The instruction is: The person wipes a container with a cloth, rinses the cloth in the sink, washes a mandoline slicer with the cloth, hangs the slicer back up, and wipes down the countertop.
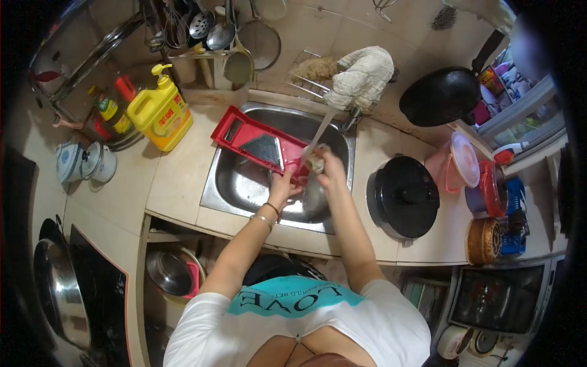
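Over the metal sink (244, 197), a red grater tray (235, 137) with a dark slanted blade slopes across the basin, its far left end past the sink's rim. My left hand (284, 188) grips the tray's lower right end. Water runs down from the tap (351, 120) in a stream (322, 129) onto that end. My right hand (330, 170) is closed round a pale, crumpled cloth or scrubber (316, 161), blurred, against the red end of the tray. What exactly the right hand holds is too smeared to name surely.
Left of the sink stands a yellow detergent bottle (161, 116). A black round-lidded cooker (403, 197) sits on the right counter, near a pink bucket (451, 160). A black pan (440, 96) and a white cloth (362, 76) hang behind. Ladles (221, 35) hang at the back.
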{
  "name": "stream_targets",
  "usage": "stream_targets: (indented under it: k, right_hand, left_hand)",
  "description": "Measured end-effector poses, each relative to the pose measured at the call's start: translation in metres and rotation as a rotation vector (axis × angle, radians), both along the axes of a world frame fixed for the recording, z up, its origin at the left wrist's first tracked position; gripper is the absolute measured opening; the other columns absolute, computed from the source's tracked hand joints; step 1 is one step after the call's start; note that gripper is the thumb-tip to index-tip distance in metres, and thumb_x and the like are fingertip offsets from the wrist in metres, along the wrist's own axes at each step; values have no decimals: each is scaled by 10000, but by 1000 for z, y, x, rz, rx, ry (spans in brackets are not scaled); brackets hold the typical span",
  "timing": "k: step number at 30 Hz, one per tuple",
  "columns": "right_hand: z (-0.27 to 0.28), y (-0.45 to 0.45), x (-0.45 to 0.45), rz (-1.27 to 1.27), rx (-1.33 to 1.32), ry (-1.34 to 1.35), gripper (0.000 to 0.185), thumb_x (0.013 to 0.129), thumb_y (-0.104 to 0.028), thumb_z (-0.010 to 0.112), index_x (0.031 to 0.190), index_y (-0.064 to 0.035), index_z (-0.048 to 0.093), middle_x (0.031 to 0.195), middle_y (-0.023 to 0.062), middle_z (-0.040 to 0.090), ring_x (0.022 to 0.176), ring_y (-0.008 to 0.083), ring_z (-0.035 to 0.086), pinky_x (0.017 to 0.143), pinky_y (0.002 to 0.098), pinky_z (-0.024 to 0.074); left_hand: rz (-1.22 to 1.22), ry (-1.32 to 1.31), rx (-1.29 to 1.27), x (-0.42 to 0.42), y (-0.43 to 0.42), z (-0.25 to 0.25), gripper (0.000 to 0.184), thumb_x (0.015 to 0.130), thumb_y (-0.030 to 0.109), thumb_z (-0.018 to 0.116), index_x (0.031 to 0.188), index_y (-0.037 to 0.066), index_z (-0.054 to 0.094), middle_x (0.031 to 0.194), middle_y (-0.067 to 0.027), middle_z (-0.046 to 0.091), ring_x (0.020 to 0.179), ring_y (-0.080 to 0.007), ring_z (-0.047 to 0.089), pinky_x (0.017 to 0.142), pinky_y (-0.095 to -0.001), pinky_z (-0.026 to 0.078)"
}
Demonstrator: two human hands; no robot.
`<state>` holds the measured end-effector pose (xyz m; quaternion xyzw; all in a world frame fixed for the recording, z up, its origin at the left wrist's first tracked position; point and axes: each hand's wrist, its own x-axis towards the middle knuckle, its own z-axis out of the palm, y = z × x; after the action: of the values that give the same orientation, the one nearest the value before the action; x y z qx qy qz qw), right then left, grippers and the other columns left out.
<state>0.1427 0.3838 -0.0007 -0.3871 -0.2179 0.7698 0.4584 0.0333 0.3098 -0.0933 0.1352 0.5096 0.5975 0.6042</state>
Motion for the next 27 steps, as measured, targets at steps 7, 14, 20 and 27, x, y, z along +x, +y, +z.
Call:
stream_targets:
  k: [7,14,20,27]
  right_hand:
    - [-13,-12,-24,116,-257,41,143,877,-17,501,1005,45,488,963,202,569,784,297,620,606,360,595]
    - [-25,21,-41,254,155,-395,166,927,-164,521,842,-36,583,679,70,569,532,189,568,399,310,429]
    - [-31,53,-42,346,450,-778,381,912,-374,548,731,-40,580,616,29,528,520,148,512,460,318,404]
    - [-10,56,11,328,1239,-1395,374,893,-349,543,730,-18,607,573,34,505,514,141,462,501,319,391]
  left_hand:
    - [90,394,-163,-9,-48,46,310,872,231,517,940,-64,449,725,-162,583,462,-197,563,320,-310,411]
    - [-153,246,-207,-16,-71,79,279,898,267,442,806,22,537,499,-29,471,342,-131,409,301,-282,292]
    - [-277,85,-190,-12,-81,72,319,879,306,442,725,42,532,480,-39,451,342,-136,370,308,-277,261]
    - [-358,-354,-203,-47,-96,88,251,876,332,470,824,88,496,532,-19,454,340,-106,319,303,-224,226]
